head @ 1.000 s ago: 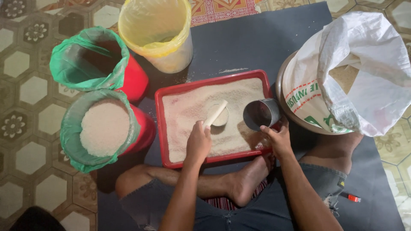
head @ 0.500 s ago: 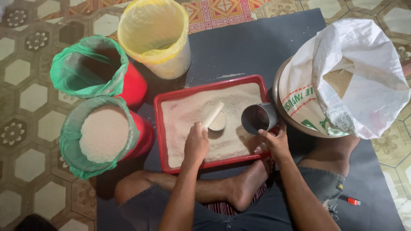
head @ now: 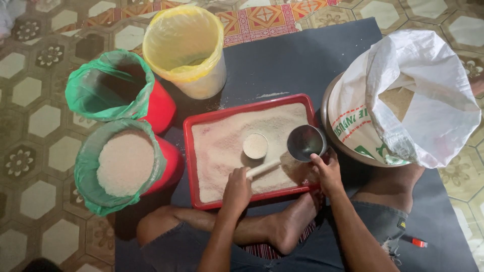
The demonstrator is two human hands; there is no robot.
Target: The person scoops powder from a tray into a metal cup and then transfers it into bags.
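Your left hand (head: 237,190) is closed in a grip around the handle of a small scoop (head: 255,146), whose full bowl sits level over the grain in the red tray (head: 187,151) at centre frame. Your right hand (head: 327,174) pinches the rim of a steel cup (head: 304,143) at the tray's right edge, just beside the white sack (head: 423,95). Three lined buckets stand in the upper left.
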